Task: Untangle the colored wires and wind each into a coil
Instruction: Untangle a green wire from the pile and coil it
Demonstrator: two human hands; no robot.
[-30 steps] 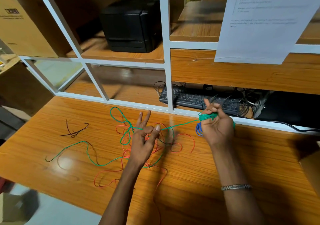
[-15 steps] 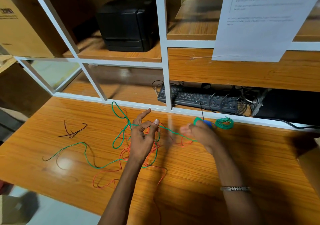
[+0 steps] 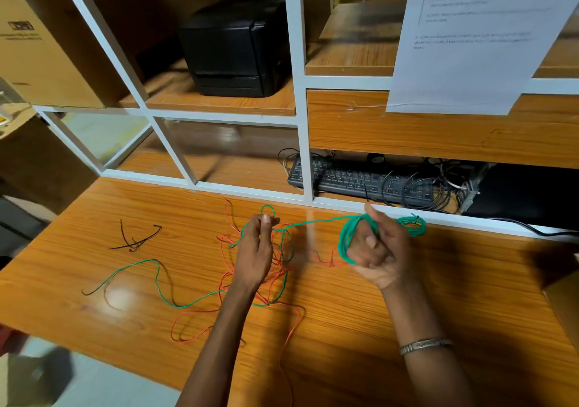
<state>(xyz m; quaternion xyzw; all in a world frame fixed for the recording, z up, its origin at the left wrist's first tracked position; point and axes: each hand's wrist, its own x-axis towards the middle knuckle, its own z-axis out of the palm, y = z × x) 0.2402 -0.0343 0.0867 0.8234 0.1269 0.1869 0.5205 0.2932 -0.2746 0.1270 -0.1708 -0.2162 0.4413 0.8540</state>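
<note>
Green wire (image 3: 163, 293) and orange wire (image 3: 200, 312) lie on my wood-grained brown table (image 3: 360, 319); black keyboard (image 3: 360, 181), white shelf frame (image 3: 300, 93).

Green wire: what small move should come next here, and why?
Probably one more turn around the right hand, with the left hand feeding slack. The green wire runs taut between the hands, loops already circle the right fingers, and a long stretch lies among the orange wire on the table.
</note>
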